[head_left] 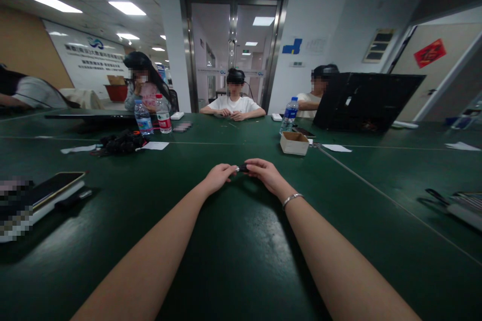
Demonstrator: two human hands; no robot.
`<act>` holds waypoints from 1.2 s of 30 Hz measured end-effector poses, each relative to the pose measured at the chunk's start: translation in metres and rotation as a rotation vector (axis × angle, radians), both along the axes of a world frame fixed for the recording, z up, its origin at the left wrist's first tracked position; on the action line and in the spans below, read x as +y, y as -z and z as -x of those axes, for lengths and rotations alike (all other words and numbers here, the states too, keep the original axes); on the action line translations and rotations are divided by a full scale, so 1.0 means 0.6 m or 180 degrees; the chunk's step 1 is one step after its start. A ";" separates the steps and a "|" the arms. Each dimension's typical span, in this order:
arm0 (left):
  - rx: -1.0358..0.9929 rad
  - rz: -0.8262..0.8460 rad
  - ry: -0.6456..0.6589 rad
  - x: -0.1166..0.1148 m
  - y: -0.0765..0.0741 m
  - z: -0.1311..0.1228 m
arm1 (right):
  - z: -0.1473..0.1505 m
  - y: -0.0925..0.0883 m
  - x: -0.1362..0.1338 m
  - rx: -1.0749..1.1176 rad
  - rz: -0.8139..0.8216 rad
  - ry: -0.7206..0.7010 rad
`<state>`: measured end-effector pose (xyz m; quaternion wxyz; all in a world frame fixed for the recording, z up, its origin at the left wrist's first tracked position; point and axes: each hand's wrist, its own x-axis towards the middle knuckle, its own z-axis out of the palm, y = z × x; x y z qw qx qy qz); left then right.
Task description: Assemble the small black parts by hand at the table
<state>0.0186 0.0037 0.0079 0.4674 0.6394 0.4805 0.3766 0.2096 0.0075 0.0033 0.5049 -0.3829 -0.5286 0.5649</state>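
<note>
Head view: small black object (pixel 243 167) pinched between left hand (pixel 218 177) and right hand (pixel 265 173)

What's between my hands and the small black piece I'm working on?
Nothing visible. The left hand and the right hand both pinch the small black oblong piece at its ends, over the dark green table.

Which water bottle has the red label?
The right-hand bottle of the left pair; its neighbour and the lone bottle by the box have blue labels.
</note>
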 end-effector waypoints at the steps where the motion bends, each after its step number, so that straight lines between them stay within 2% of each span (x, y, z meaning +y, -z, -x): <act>1: -0.0021 -0.0014 -0.0029 0.000 0.000 0.000 | 0.000 0.000 0.000 0.0016 0.0004 -0.0008; 4: -0.0075 0.0042 -0.0014 0.001 0.001 0.001 | 0.001 -0.001 -0.001 0.0015 0.0011 -0.0035; 8: 0.0202 -0.0028 0.0103 0.000 -0.001 0.001 | 0.002 -0.004 -0.003 0.0014 0.0013 0.0011; 12: 0.0014 0.0046 0.0078 -0.002 -0.005 0.000 | 0.002 -0.004 -0.004 0.0048 0.0026 -0.0014; 17: 0.0181 -0.0026 0.0121 -0.001 -0.003 0.001 | 0.001 -0.001 0.000 0.0001 -0.0013 -0.0015; 21: 0.0015 0.0055 0.0126 0.002 0.000 0.002 | 0.000 0.001 0.001 -0.0032 -0.0012 -0.0026; 25: 0.0245 -0.0004 0.0182 0.002 0.000 0.004 | 0.000 0.001 0.001 -0.0034 -0.0011 -0.0003; 31: 0.0022 0.0128 0.0109 0.001 -0.002 0.002 | 0.001 -0.001 0.001 0.0004 0.0025 -0.0025; 36: 0.0196 -0.0012 0.0041 0.002 0.000 0.000 | 0.001 -0.003 -0.002 -0.0023 0.0035 0.0006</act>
